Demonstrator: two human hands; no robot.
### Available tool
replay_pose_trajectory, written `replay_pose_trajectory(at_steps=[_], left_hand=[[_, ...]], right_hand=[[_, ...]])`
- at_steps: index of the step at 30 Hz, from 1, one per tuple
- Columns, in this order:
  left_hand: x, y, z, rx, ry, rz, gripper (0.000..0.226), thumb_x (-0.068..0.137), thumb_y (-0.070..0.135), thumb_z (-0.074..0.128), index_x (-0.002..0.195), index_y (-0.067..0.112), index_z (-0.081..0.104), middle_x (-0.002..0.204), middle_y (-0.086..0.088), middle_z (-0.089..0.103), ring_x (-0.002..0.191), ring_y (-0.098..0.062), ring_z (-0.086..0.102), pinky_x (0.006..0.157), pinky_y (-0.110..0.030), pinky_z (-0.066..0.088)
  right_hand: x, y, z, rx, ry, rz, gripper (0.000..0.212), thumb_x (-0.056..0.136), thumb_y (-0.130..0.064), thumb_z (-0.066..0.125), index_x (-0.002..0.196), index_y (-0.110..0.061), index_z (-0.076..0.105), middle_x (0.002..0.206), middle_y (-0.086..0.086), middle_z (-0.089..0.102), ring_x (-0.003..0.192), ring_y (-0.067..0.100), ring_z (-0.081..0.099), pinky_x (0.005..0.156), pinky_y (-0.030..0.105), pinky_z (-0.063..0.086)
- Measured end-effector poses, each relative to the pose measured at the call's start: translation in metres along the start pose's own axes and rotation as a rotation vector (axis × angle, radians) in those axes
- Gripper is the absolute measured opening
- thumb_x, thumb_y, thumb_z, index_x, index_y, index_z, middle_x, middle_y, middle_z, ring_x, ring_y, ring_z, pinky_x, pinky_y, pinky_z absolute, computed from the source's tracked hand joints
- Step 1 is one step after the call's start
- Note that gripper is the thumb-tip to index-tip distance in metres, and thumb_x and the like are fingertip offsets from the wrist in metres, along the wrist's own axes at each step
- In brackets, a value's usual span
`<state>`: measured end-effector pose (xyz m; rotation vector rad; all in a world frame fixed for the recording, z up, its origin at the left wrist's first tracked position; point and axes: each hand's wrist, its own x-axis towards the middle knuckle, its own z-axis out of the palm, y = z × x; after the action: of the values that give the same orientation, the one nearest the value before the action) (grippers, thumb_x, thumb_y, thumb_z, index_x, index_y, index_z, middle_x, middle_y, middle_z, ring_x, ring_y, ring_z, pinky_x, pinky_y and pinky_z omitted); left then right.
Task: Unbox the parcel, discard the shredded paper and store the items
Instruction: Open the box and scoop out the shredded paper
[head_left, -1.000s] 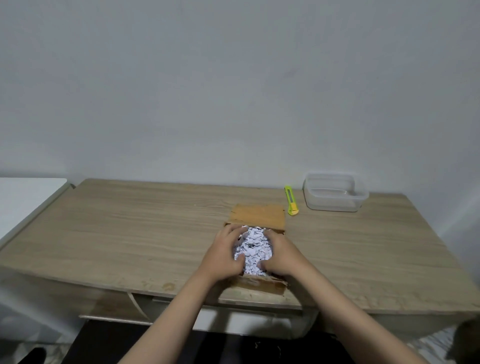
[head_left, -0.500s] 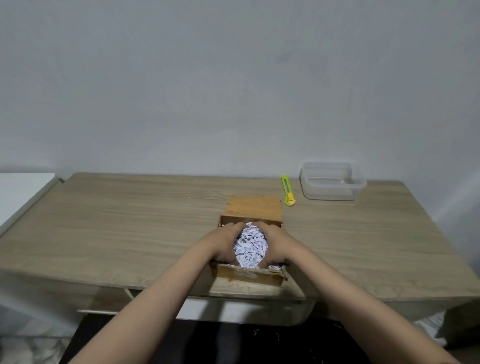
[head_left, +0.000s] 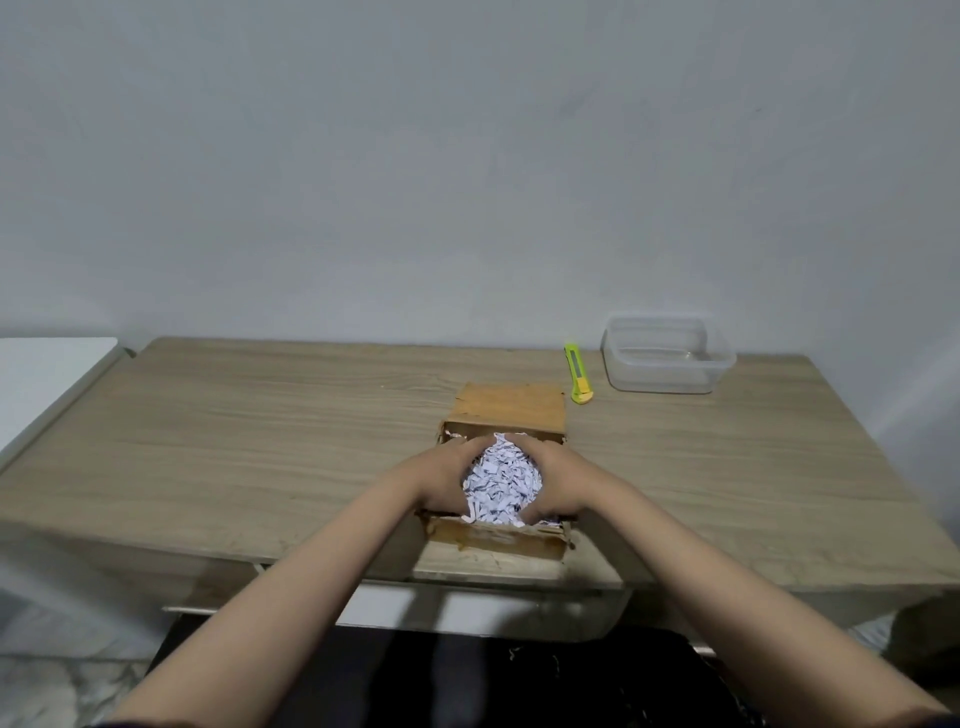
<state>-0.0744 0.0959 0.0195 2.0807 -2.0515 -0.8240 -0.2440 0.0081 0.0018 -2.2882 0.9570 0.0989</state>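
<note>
An open parcel box (head_left: 506, 415) sits on the desk (head_left: 260, 441), close to the near edge and a little right of its middle, one flap folded back flat toward the far edge. Shredded paper (head_left: 501, 480) fills the box. The left hand (head_left: 441, 480) is against the paper's left side and the right hand (head_left: 558, 483) against its right side, both inside the box. A utility knife (head_left: 578, 372) lies on the desk behind the box and just to its right. A container (head_left: 667, 360) stands right of the knife, near the far right corner. A second surface (head_left: 47, 379) adjoins the desk's left edge.
</note>
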Motion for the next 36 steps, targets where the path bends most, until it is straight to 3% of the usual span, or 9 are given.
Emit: replay_pose_trajectory(at_steps=[4, 8, 12, 17, 24, 27, 30, 32, 36], left_hand=[[0.006, 0.006, 0.007, 0.195, -0.029, -0.071, 0.105, 0.066, 0.018, 0.078, 0.147, 0.017, 0.011, 0.134, -0.015, 0.041, 0.123, -0.03, 0.046, 0.1, -0.033, 0.04], [0.01, 0.007, 0.011, 0.269, 0.009, -0.088, 0.092, 0.065, 0.019, 0.078, 0.139, 0.012, 0.023, 0.126, -0.014, 0.046, 0.116, -0.032, 0.051, 0.09, -0.037, 0.047], [0.006, 0.005, 0.014, 0.287, 0.112, -0.056, 0.08, 0.068, 0.025, 0.076, 0.133, 0.012, 0.032, 0.117, -0.014, 0.052, 0.107, -0.032, 0.054, 0.081, -0.036, 0.046], [0.005, 0.001, 0.018, 0.264, 0.183, -0.063, 0.072, 0.068, 0.026, 0.075, 0.128, 0.014, 0.038, 0.113, -0.014, 0.056, 0.104, -0.033, 0.056, 0.08, -0.037, 0.047], [0.006, 0.006, 0.016, 0.214, 0.162, -0.098, 0.058, 0.07, 0.022, 0.071, 0.118, 0.011, 0.039, 0.113, -0.016, 0.057, 0.106, -0.034, 0.055, 0.075, -0.032, 0.039], [0.007, 0.006, 0.017, 0.147, 0.151, -0.105, 0.054, 0.072, 0.017, 0.069, 0.116, 0.01, 0.038, 0.113, -0.017, 0.057, 0.105, -0.034, 0.055, 0.073, -0.03, 0.037], [0.006, 0.003, 0.024, 0.054, 0.169, -0.105, 0.055, 0.072, 0.017, 0.068, 0.118, 0.014, 0.039, 0.113, -0.016, 0.055, 0.107, -0.033, 0.054, 0.083, -0.034, 0.044], [0.005, 0.003, 0.028, 0.014, 0.18, -0.103, 0.057, 0.072, 0.016, 0.067, 0.123, 0.013, 0.039, 0.115, -0.017, 0.053, 0.11, -0.032, 0.051, 0.088, -0.034, 0.043], [0.005, 0.001, 0.029, -0.037, 0.23, -0.068, 0.052, 0.071, 0.015, 0.067, 0.117, 0.013, 0.044, 0.112, -0.016, 0.057, 0.106, -0.031, 0.053, 0.084, -0.033, 0.043]], right_hand=[[0.001, -0.005, 0.014, -0.135, 0.033, -0.014, 0.116, 0.053, -0.043, 0.081, 0.145, -0.036, 0.011, 0.133, 0.012, 0.048, 0.118, 0.031, 0.052, 0.097, 0.036, 0.046], [-0.003, -0.005, 0.012, -0.112, 0.067, -0.034, 0.098, 0.064, -0.026, 0.077, 0.144, -0.026, 0.021, 0.124, 0.017, 0.051, 0.115, 0.033, 0.05, 0.091, 0.035, 0.046], [-0.006, -0.006, 0.011, -0.132, 0.141, -0.024, 0.09, 0.062, -0.019, 0.077, 0.139, -0.023, 0.031, 0.12, 0.013, 0.058, 0.112, 0.029, 0.054, 0.083, 0.034, 0.047], [-0.005, -0.006, 0.013, -0.154, 0.176, -0.035, 0.083, 0.059, -0.021, 0.075, 0.132, -0.025, 0.036, 0.115, 0.009, 0.065, 0.105, 0.031, 0.06, 0.078, 0.037, 0.053], [-0.006, -0.009, 0.017, -0.181, 0.165, -0.009, 0.062, 0.066, -0.033, 0.069, 0.118, -0.028, 0.035, 0.107, 0.006, 0.064, 0.101, 0.035, 0.06, 0.074, 0.04, 0.049], [-0.007, -0.011, 0.016, -0.145, 0.151, 0.006, 0.064, 0.067, -0.029, 0.069, 0.12, -0.028, 0.035, 0.111, 0.009, 0.058, 0.103, 0.035, 0.058, 0.08, 0.042, 0.05], [-0.007, -0.013, 0.015, -0.101, 0.13, 0.018, 0.065, 0.065, -0.03, 0.071, 0.119, -0.029, 0.035, 0.112, 0.01, 0.049, 0.104, 0.035, 0.055, 0.082, 0.041, 0.048], [-0.005, -0.014, 0.012, -0.1, 0.103, 0.014, 0.067, 0.061, -0.025, 0.074, 0.116, -0.027, 0.036, 0.112, 0.01, 0.051, 0.103, 0.034, 0.056, 0.082, 0.041, 0.049], [-0.003, -0.013, 0.006, -0.058, 0.072, 0.028, 0.073, 0.053, -0.018, 0.08, 0.111, -0.026, 0.038, 0.108, 0.009, 0.058, 0.095, 0.03, 0.058, 0.078, 0.04, 0.052]])
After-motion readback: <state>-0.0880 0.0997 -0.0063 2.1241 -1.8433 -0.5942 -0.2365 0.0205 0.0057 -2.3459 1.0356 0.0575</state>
